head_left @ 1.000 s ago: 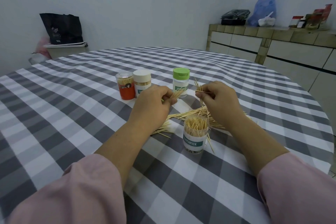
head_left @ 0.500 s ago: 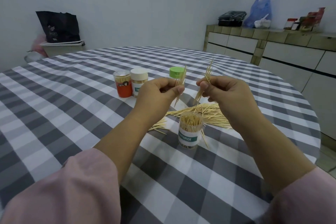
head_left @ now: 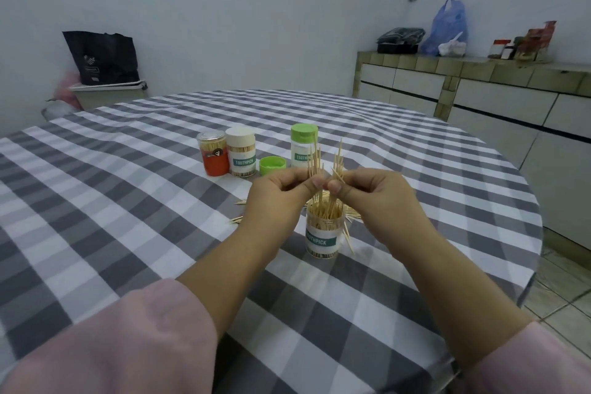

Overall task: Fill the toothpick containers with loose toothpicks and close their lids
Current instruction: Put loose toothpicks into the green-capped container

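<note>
An open clear toothpick container [head_left: 321,238] with a white and green label stands upright, nearly full. Directly above it my left hand [head_left: 279,194] pinches an upright bundle of toothpicks [head_left: 315,161], their lower tips in the container's mouth. My right hand [head_left: 371,193] pinches a second bundle [head_left: 338,159] beside it, thumbs almost touching. A loose green lid [head_left: 272,165] lies behind. Three closed containers stand at the back: a red one [head_left: 213,153], a white-lidded one [head_left: 241,152], a green-lidded one [head_left: 303,149]. Loose toothpicks [head_left: 238,219] lie partly hidden behind my hands.
The round table [head_left: 128,201] wears a grey and white checked cloth. A tiled counter [head_left: 479,80] with bags and jars runs along the right wall. A bin with a black bag [head_left: 102,57] stands at the back left. One toothpick leans against the open container's right side.
Both hands have come together over the open container and lowered their bundles, whose tips now enter its mouth. The loose green lid has come into view.
</note>
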